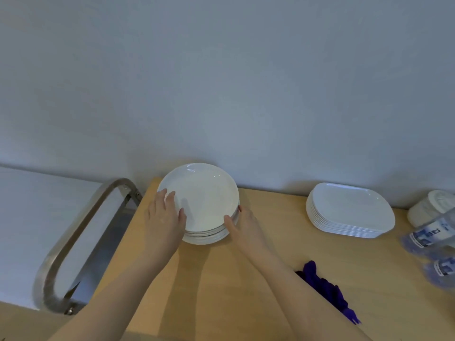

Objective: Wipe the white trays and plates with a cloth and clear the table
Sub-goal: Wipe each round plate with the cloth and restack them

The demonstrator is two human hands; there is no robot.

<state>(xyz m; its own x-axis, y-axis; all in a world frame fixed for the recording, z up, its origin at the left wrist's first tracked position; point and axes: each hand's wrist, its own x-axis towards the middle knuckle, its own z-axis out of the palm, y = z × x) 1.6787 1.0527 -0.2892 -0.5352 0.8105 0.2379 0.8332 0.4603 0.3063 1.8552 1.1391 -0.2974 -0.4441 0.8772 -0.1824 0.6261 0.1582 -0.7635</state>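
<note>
A stack of round white plates (pixel 204 193) stands at the back left of the wooden table (pixel 258 254), against the wall. My left hand (pixel 163 215) lies on the stack's left edge, fingers over the top plate's rim. My right hand (pixel 242 225) grips the stack's right side, thumb on the rim and fingers round the plates' edges. A stack of rounded rectangular white trays (pixel 349 210) sits at the back right. A purple cloth (pixel 327 289) lies crumpled on the table near my right forearm, which partly hides it.
A metal cart with a curved steel handle (pixel 73 242) stands off the table's left edge. At the far right are clear plastic bottles (pixel 428 237) with blue labels and a white lidded container (pixel 430 205). A plain wall runs directly behind the table.
</note>
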